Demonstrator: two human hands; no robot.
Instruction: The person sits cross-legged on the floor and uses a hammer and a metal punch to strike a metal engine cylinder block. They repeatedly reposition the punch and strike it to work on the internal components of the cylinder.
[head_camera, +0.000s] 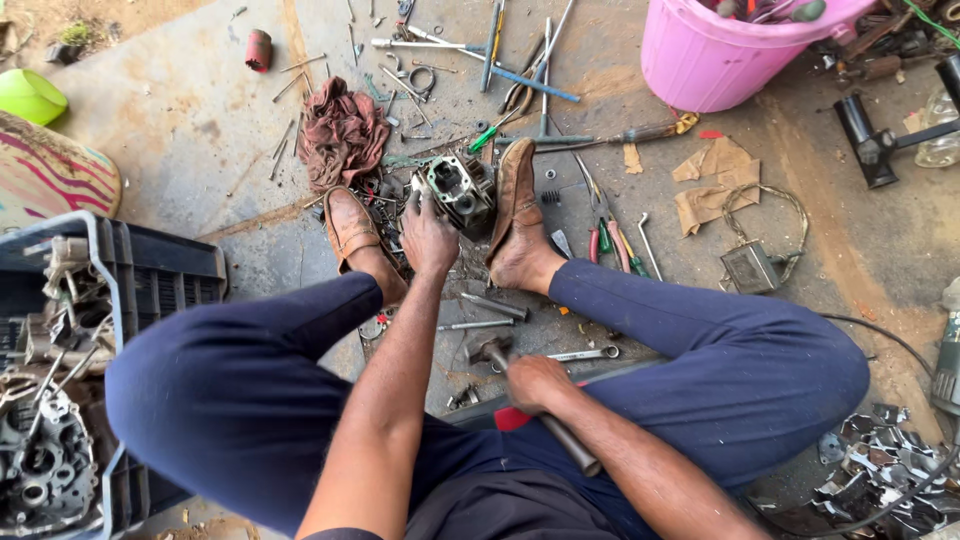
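Left hand (428, 238) grips the grey metal engine block (461, 192); right hand (535, 383) clenches a wooden-handled hammer (520, 395), head toward the block, handle back toward the person.

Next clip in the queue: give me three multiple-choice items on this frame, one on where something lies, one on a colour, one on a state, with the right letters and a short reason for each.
1. Where is the engine part?
A. inside the bucket
B. on the floor between the person's two feet
C. in the grey crate

2. What colour is the plastic bucket?
A. pink
B. blue
C. black

3. What is the right hand doing?
A. lying open on the knee
B. gripping a hammer by its handle
C. holding pliers

Answers: 1 B, the part sits between the shoes with the left hand on it. 2 A, the bucket at the top is pink. 3 B, the fingers are closed round the handle, with the hammer head near the floor.
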